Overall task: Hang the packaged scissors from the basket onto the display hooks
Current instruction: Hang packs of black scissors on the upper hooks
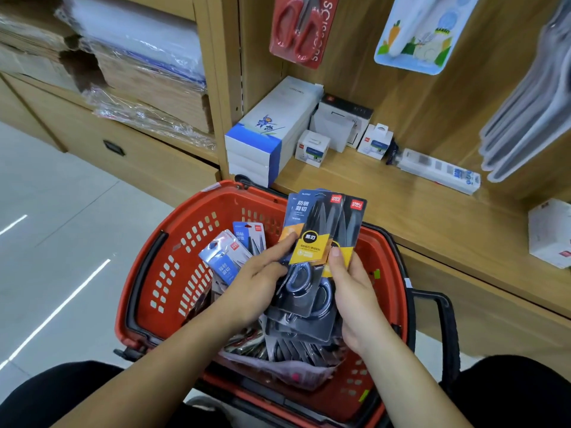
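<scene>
Both my hands hold a fanned stack of packaged black scissors (321,236) with yellow labels above the red basket (173,248). My left hand (256,282) grips the stack from the left, thumb on the front card. My right hand (352,291) grips it from the right, thumb pressed on the yellow label. More scissor packs with blue cards (225,257) lie in the basket, along with a clear bag of other packs (278,362). A red-handled scissors pack (299,29) hangs on the wooden display wall above.
A wooden shelf (386,205) behind the basket carries white boxes (272,131), small boxes (312,148) and a power strip (438,169). Grey packs (525,112) hang at right, a blue-edged pack (423,32) at top. Wrapped paper stacks (139,66) fill the left shelves. Tiled floor (46,242) lies left.
</scene>
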